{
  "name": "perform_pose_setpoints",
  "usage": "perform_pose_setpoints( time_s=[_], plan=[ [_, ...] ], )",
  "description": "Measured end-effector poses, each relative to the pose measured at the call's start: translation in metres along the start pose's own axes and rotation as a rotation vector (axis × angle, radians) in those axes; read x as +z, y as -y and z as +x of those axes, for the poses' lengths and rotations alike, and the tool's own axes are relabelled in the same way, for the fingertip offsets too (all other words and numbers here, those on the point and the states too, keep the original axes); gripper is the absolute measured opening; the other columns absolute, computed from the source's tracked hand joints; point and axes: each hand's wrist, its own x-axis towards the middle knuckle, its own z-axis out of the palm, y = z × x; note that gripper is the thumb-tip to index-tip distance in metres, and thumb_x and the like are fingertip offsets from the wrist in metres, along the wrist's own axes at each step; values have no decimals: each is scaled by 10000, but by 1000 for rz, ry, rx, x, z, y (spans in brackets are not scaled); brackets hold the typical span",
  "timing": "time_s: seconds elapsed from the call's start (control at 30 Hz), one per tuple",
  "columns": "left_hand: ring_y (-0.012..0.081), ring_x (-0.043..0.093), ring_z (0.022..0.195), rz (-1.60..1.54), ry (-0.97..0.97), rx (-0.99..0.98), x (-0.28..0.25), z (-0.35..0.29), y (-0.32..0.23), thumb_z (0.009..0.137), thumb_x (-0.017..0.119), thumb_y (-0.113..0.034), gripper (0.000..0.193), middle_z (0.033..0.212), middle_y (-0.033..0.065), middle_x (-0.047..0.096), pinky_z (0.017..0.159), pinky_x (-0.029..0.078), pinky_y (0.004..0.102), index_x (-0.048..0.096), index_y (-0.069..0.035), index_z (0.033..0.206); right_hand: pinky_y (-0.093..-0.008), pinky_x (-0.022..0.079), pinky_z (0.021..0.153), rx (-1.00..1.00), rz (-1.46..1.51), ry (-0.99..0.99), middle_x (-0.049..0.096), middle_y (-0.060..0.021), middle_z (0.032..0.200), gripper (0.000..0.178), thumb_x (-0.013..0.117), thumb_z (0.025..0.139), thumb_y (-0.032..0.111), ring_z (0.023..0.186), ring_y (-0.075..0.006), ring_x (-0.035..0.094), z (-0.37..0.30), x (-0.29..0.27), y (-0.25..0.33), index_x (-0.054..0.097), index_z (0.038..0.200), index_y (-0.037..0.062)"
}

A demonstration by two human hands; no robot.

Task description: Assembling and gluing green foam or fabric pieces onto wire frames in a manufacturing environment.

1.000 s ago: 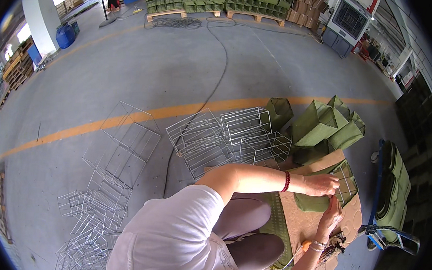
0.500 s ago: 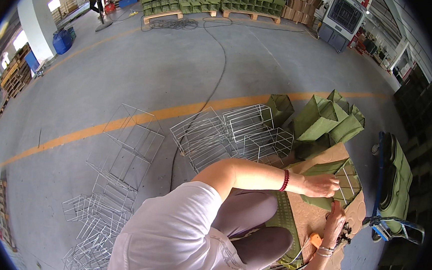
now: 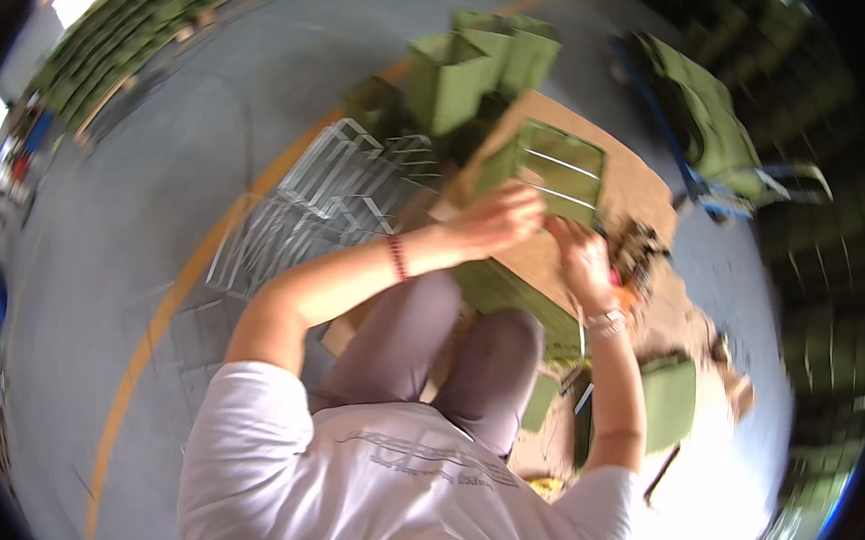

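Fingers of the left hand point(image 3: 501, 218) curled over the near edge of a green box point(image 3: 550, 168), gripping it; the right hand point(image 3: 579, 255) lay just beside, fingers bent against the box's lower side, though whether they clasped anything could not be told. The box was olive fabric stretched on a wire frame, pale wires crossing its face, tilted up on a brown board point(image 3: 628, 193) before the knees. Beyond lay bare wire frames point(image 3: 339, 178) on the grey floor point(image 3: 160, 151), then more green boxes point(image 3: 477, 62).

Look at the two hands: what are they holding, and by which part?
The left hand grips the near edge of a green fabric bin with a wire frame. The right hand touches it lower; its grip cannot be told.
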Motion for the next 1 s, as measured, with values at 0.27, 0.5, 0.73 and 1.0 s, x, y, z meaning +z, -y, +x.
perform_pose_setpoints(
  time_s=[0.27,0.5,0.73,1.0],
  plan=[
    [247,555,864,-63,38,-64,-7,-4,-4,747,603,-44,140,834,98,536,839,475,352,607,-5,881,-392,510,725,26,104,-64,635,-136,882,257,552,743,6,839,-320,629,-6,3,7,569,999,18],
    [259,591,855,-261,-279,-239,-30,-9,9,741,728,-20,181,881,89,607,731,502,356,658,-7,907,-405,496,720,63,143,-22,617,-132,822,217,546,774,29,838,-317,623,-19,12,5,566,989,34],
    [346,553,1129,-303,-374,-599,-10,8,38,896,652,-266,463,1244,196,559,939,458,413,553,9,1256,-411,494,679,108,232,11,628,-133,790,110,574,815,51,778,-322,626,-16,19,12,592,924,46],
    [383,640,932,-513,-141,-782,12,31,58,983,508,-274,406,1042,271,638,842,504,390,537,41,1238,-387,503,848,437,218,-610,632,-185,1116,297,598,885,49,1013,-350,615,-32,18,1,580,1178,-2]
  ],
)
